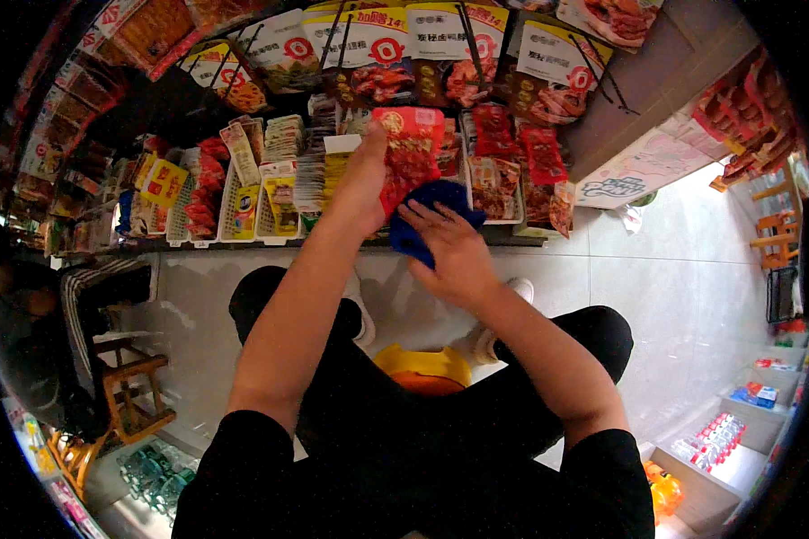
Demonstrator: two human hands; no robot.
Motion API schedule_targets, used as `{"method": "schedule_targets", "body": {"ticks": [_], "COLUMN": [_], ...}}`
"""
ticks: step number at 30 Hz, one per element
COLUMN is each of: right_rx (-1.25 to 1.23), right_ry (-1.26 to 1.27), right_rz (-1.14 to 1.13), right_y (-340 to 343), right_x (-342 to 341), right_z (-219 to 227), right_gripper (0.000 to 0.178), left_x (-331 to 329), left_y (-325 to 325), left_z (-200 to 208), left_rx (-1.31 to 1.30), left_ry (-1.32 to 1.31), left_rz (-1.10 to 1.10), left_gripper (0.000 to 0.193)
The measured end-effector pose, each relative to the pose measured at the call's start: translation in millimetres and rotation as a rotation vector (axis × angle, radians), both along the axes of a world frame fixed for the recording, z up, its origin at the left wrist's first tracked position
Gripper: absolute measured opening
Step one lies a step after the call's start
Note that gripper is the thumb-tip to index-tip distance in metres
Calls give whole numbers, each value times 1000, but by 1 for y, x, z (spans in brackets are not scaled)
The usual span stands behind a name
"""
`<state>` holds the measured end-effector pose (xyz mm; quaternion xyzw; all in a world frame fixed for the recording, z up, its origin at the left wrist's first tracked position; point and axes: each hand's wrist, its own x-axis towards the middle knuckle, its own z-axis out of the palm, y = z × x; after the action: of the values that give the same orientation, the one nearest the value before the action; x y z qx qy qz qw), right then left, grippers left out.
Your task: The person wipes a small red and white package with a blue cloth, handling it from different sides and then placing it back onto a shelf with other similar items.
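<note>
My left hand (363, 184) grips a red snack packet (412, 148) by its left edge and holds it upright over the shelf of packets. In my right hand (449, 241) is a blue cloth (463, 199), pressed with spread fingers against the packet's lower part. The cloth covers the packet's bottom edge. Just beyond both hands stand white plastic baskets (240, 235) filled with small snack packets. To the right of the cloth, more red packets (541, 154) fill a basket.
Larger snack bags (382, 58) hang behind the baskets. A yellow-orange object (424, 364) is between my legs. A wooden chair (139, 395) and a person (31, 332) are at the left. Bottles (157, 476) stand lower left, and shelves (764, 413) line the right side.
</note>
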<state>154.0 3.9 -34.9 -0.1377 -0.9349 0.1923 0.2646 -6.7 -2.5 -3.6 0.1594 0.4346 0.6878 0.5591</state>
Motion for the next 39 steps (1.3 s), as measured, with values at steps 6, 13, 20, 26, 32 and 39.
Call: {"method": "schedule_targets", "body": {"ticks": [6, 13, 20, 26, 32, 39], "right_rx": [-940, -646, 57, -481, -1274, -932], "right_ry": [420, 291, -6, 57, 797, 637], "right_rz": [-715, -647, -188, -454, -699, -415], "right_y": [41, 36, 13, 13, 60, 3], "right_x": [10, 8, -10, 0, 16, -15], "right_z": [7, 42, -3, -1, 16, 21], "right_gripper": [25, 27, 66, 33, 23, 30], "left_x": [-9, 7, 27, -5, -5, 33], "left_y": [4, 4, 0, 2, 1, 16], "left_z": [-5, -14, 4, 2, 7, -32], "left_rx": [100, 69, -49, 14, 35, -68], "left_ry": [101, 344, 14, 158, 345, 928], "left_rz": [110, 43, 73, 235, 267, 546], "left_gripper": [45, 44, 45, 40, 40, 43]}}
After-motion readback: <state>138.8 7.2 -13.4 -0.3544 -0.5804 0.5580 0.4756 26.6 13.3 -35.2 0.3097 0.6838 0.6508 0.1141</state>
